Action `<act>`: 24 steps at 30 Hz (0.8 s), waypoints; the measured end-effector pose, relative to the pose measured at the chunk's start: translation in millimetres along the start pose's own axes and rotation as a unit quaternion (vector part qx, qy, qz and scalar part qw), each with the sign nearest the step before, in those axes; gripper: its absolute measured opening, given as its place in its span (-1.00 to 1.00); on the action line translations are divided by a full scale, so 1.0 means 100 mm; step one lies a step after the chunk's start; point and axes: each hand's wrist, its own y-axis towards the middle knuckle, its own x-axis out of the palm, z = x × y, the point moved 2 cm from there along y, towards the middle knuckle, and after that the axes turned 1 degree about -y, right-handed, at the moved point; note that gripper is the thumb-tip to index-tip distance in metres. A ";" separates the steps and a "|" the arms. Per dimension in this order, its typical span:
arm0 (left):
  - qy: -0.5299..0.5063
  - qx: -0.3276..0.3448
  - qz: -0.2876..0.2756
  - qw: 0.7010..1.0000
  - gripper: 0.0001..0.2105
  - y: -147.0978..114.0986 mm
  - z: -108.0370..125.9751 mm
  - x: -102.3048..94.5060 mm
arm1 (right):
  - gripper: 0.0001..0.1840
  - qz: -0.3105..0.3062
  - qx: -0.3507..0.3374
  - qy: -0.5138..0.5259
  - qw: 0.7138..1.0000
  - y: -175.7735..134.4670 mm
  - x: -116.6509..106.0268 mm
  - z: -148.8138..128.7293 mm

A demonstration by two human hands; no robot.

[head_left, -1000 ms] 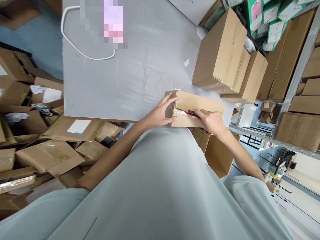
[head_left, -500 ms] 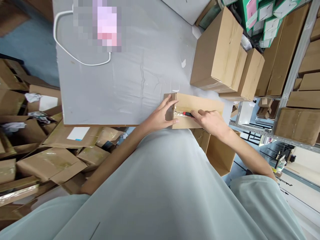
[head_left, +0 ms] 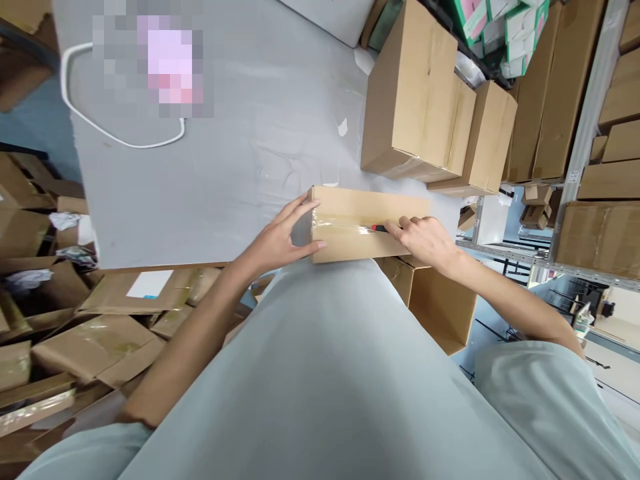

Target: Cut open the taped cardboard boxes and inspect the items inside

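Observation:
A taped cardboard box [head_left: 345, 247] lies at the near edge of the grey table, right in front of my body. Against its left end rests my left hand [head_left: 283, 237], thumb and fingers spread along the two sides of that end. My right hand [head_left: 423, 240] is closed around a box cutter [head_left: 379, 228] with a red and black tip end showing. The cutter's point is on the clear tape along the middle seam of the box's top. Most of its handle is hidden by my fingers.
Larger cardboard boxes [head_left: 410, 100] stand on the table [head_left: 210, 200] at the right. A white cable [head_left: 135, 145] lies at the far left. An open carton [head_left: 443, 307] sits below the table edge. Discarded boxes [head_left: 95, 343] pile up on the left; a metal shelf [head_left: 575, 173] rises at right.
The cutter has slid rightward along the tape seam, away from the box's left end. My left hand stays spread at that end. The whole view has shifted slightly.

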 end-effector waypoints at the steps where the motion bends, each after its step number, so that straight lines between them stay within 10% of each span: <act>1: -0.002 -0.003 0.005 1.000 -0.03 0.00 0.00 0.00 | -0.42 0.000 0.004 0.001 1.000 -0.04 0.08 0.08; 19: 0.006 -0.188 0.081 0.979 0.12 -0.09 0.25 0.01 | -0.58 0.057 0.097 0.116 0.987 -0.53 1.62 1.28; 24: 0.057 -0.181 0.147 0.971 -0.04 -0.02 0.37 0.08 | -0.64 0.174 0.138 0.295 0.929 -0.39 2.37 1.71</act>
